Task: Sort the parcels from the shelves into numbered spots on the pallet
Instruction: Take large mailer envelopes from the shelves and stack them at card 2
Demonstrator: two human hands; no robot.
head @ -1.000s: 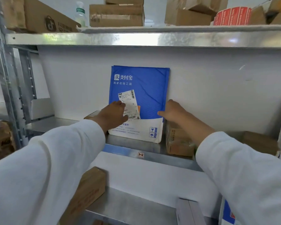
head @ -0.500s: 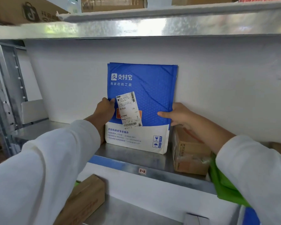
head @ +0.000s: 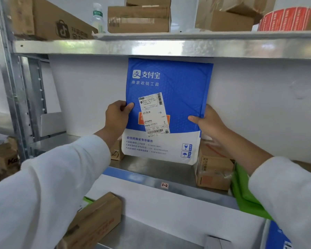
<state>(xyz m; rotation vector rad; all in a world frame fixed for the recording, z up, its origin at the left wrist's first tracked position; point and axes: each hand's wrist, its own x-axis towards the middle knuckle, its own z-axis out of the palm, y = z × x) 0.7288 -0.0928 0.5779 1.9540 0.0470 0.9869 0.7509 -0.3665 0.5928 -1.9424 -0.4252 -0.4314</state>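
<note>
Between steel shelves point(head: 151, 168), flat dimpled mailer point(head: 183, 83)

Metal shelf point(head: 151, 169) tagged 1-2; taped cardboard box point(head: 214, 169) at right; smaller box point(head: 117, 153) at left

The label point(head: 153, 114) on the blue mailer point(head: 178, 81) has mostly illegible small print.
</note>
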